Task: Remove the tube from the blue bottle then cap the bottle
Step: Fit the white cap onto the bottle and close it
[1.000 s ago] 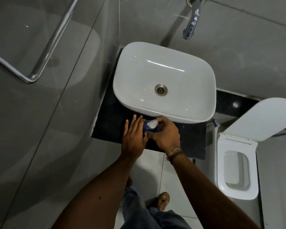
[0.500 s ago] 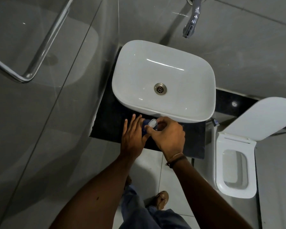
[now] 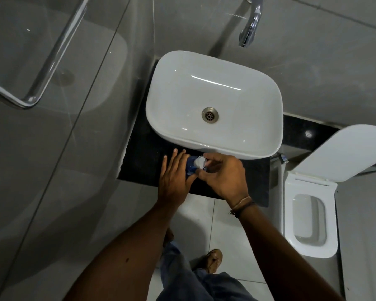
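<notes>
A small blue bottle (image 3: 191, 167) stands on the black counter (image 3: 143, 161) just in front of the white basin (image 3: 213, 103). My left hand (image 3: 174, 179) presses against the bottle's left side, fingers fairly straight and pointing toward the basin. My right hand (image 3: 224, 177) pinches a white cap-like piece (image 3: 199, 162) at the top of the bottle with thumb and fingertips. Most of the bottle is hidden between my hands. No tube shows clearly.
A chrome tap (image 3: 250, 25) juts from the grey wall above the basin. A white toilet (image 3: 308, 218) with its lid up stands at right. A glass panel with a chrome rail (image 3: 46, 61) fills the left. My sandalled foot (image 3: 214, 260) rests on the tiled floor.
My right hand has shifted slightly over the bottle top, turning the white piece. The left hand has stayed against the bottle.
</notes>
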Available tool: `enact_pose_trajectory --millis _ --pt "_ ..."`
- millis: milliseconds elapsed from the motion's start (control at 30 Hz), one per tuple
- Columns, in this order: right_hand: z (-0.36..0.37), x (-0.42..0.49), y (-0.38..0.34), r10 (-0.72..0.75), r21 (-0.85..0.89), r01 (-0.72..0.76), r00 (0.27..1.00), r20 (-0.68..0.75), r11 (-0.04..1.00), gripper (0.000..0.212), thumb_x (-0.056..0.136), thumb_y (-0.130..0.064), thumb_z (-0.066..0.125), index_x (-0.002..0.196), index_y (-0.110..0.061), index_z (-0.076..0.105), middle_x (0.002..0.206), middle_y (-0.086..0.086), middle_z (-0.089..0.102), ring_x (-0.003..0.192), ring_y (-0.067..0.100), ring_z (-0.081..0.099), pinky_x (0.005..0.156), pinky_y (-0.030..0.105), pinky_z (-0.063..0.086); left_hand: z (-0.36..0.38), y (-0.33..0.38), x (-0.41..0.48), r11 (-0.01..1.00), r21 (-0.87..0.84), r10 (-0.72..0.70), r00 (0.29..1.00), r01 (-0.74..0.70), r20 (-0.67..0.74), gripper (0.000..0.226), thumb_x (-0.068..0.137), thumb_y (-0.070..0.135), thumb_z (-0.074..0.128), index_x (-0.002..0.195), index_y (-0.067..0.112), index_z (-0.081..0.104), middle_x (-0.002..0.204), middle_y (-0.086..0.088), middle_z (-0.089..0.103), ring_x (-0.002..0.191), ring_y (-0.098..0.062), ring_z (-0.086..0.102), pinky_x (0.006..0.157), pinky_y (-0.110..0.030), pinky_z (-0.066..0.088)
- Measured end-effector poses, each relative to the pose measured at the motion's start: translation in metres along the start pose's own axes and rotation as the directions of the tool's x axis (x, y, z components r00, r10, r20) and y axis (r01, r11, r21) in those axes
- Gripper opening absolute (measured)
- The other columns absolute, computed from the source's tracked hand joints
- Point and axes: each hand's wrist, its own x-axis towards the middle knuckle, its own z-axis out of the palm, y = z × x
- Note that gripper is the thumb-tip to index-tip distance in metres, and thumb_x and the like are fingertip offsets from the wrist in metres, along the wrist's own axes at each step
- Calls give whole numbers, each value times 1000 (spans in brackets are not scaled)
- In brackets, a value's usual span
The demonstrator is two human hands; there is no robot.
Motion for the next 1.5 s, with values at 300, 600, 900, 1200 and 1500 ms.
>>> enact_pose_trajectory --millis 300,600,900,1200,1500 --pt "22 9 48 135 83 -146 982 130 986 72 83 3 83 149 -16 58 143 10 69 128 28 69 114 47 54 -2 3 0 985 -145 -86 996 91 37 68 93 49 66 145 8 50 146 -12 57 139 -31 50 116 -45 41" --pt "57 13 62 85 322 -118 990 113 939 56 93 -2 75 144 -18 61 140 6 70 131 26 66 115 53 53 -12 12 -3 943 -298 -131 988 150 83 63 98 38 65 150 9 44 146 -10 54 131 -26 55 105 -40 49" --pt "87 21 7 6 362 -60 989 147 930 55 91 4 74 143 -7 62 138 13 72 129 30 68 117 51 51 -51 -24 -9 897 -360 -269 963 258 20 63 99 39 62 154 17 38 152 -6 48 136 -23 51 109 -42 48" --pt "129 40 -41 -67 355 -8 978 197 935 58 89 4 73 144 -9 61 137 12 72 128 30 69 114 51 52 -82 -65 -3 855 -373 -396 918 362 -17 70 95 42 63 155 16 37 154 -7 47 139 -21 48 107 -23 36" --pt "140 43 -38 -74 344 1 977 199 939 57 91 1 74 146 -9 60 140 11 71 130 27 67 115 42 52 -76 -75 -3 831 -395 -429 903 393 -3 86 87 66 49 156 17 34 157 -9 46 141 -22 47 111 -29 38"
